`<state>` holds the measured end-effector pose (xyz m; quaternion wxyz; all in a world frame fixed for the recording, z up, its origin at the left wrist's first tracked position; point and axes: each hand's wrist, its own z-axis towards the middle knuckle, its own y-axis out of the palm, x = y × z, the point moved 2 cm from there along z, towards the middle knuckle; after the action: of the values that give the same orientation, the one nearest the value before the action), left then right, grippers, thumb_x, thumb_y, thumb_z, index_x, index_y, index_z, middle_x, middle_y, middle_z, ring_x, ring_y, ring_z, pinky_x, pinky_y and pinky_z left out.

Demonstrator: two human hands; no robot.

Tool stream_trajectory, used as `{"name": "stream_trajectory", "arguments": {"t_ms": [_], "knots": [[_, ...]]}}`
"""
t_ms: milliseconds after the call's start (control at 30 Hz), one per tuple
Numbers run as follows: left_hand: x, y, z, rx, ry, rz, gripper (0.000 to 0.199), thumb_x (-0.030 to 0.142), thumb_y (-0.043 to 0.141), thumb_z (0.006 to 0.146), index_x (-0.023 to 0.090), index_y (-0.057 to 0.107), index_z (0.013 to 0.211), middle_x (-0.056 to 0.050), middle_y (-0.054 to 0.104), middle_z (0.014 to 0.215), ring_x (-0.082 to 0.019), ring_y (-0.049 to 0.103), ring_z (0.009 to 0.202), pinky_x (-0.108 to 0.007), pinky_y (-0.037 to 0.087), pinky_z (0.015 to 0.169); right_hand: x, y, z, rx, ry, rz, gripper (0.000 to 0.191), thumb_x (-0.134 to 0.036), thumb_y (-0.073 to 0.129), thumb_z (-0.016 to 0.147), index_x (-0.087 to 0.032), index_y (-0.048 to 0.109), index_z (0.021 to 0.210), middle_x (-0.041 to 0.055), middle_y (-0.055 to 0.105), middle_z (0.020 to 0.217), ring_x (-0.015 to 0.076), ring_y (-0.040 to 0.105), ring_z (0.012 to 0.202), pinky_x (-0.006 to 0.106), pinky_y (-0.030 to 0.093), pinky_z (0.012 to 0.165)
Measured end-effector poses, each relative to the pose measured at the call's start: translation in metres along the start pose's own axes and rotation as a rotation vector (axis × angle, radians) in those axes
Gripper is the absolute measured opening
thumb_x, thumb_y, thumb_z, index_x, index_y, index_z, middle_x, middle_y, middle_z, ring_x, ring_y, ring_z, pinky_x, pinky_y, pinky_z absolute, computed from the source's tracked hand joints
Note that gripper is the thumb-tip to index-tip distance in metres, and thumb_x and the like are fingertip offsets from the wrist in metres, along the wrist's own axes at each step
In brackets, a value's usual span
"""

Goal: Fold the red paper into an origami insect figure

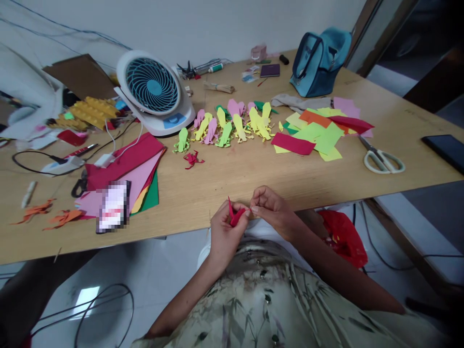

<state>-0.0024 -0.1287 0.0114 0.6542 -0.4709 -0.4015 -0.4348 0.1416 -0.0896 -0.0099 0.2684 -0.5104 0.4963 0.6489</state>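
Just over the table's front edge, my left hand (228, 229) is closed around a folded red paper piece (236, 217). One pointed strip of it sticks up beside the thumb. My right hand (273, 211) pinches the thin right tip of the same paper, its fingers curled against the thumb. Beyond my hands lies a finished-looking red paper frog (193, 159) with spread legs. Behind it stand several folded paper frogs (225, 134) in green, yellow and pink. To their right is a loose pile of coloured paper pieces (319, 137).
White-handled scissors (384, 162) and a dark phone (444, 150) lie at the right. A white fan (152, 89) and a blue bag (321, 63) stand at the back. Coloured sheets (126, 159), orange folded figures (63, 218) and cables occupy the left. A red plastic bag (344, 237) hangs below the edge.
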Motion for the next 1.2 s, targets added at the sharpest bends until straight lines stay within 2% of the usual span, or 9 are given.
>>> {"name": "stream_trajectory", "arguments": {"t_ms": [300,433,667,900,1000,1067,1133,1200], "knots": [[0.0,-0.002,0.0,-0.009,0.11,0.079,0.007,0.017,0.064,0.085,0.02,0.069,0.08,0.002,0.059,0.072,-0.012,0.05,0.066,-0.024,0.037,0.063,-0.006,0.007,0.0,0.049,-0.176,-0.228,0.019,-0.026,0.064,0.083,-0.025,0.047,0.09,-0.0038,0.05,0.077,0.0129,0.049,0.069,0.028,0.039,0.065],[-0.001,-0.004,0.001,0.047,0.05,0.036,0.007,0.021,0.065,0.084,0.019,0.067,0.078,0.002,0.058,0.07,-0.012,0.05,0.064,-0.024,0.037,0.061,-0.001,0.01,-0.001,0.043,-0.122,-0.244,0.026,-0.03,0.066,0.08,-0.025,0.048,0.098,-0.0021,0.056,0.081,0.0141,0.053,0.071,0.029,0.041,0.064],[-0.005,-0.004,0.002,0.04,-0.002,-0.02,0.008,0.024,0.066,0.083,0.019,0.067,0.077,0.001,0.059,0.071,-0.012,0.053,0.067,-0.025,0.04,0.065,-0.001,0.012,0.004,0.081,-0.152,-0.208,0.025,-0.027,0.067,0.078,-0.026,0.042,0.086,-0.0041,0.053,0.076,0.0126,0.046,0.065,0.028,0.037,0.06],[-0.011,-0.005,0.003,0.039,-0.049,-0.046,0.014,0.03,0.069,0.084,0.019,0.069,0.076,0.001,0.059,0.069,-0.013,0.052,0.067,-0.025,0.04,0.065,-0.002,0.01,0.009,0.063,-0.037,-0.037,0.026,-0.029,0.072,0.073,-0.025,0.048,0.081,-0.0052,0.049,0.071,0.0133,0.044,0.066,0.028,0.037,0.064],[-0.01,-0.006,0.004,0.035,-0.051,-0.073,0.012,0.027,0.07,0.082,0.019,0.069,0.074,0.0,0.061,0.07,-0.013,0.052,0.067,-0.025,0.041,0.066,-0.004,0.01,0.011,0.009,0.012,-0.003,0.022,-0.029,0.07,0.075,-0.025,0.056,0.093,-0.0056,0.048,0.07,0.0132,0.046,0.067,0.028,0.037,0.065],[-0.011,-0.006,0.005,0.028,-0.067,-0.104,0.011,0.028,0.07,0.082,0.019,0.071,0.076,0.0,0.064,0.073,-0.014,0.055,0.07,-0.026,0.043,0.07,-0.006,0.009,0.012,-0.012,0.004,-0.049,0.031,-0.029,0.068,0.078,-0.025,0.06,0.108,-0.0056,0.049,0.072,0.013,0.047,0.067,0.028,0.038,0.066],[-0.013,-0.005,0.005,0.016,-0.108,-0.164,0.013,0.032,0.07,0.084,0.02,0.072,0.081,-0.001,0.067,0.078,-0.015,0.059,0.076,-0.027,0.046,0.075,-0.007,0.008,0.014,-0.01,-0.025,-0.1,0.038,-0.031,0.067,0.083,-0.025,0.059,0.12,-0.0049,0.052,0.075,0.013,0.049,0.069,0.028,0.04,0.069],[-0.017,-0.004,0.006,0.012,-0.157,-0.24,0.017,0.036,0.068,0.086,0.02,0.072,0.087,-0.002,0.07,0.085,-0.016,0.063,0.082,-0.027,0.048,0.081,-0.005,0.005,0.014,0.027,-0.048,-0.114,0.039,-0.036,0.064,0.086,-0.023,0.058,0.122,-0.003,0.057,0.08,0.0139,0.054,0.075,0.03,0.043,0.074]]}}
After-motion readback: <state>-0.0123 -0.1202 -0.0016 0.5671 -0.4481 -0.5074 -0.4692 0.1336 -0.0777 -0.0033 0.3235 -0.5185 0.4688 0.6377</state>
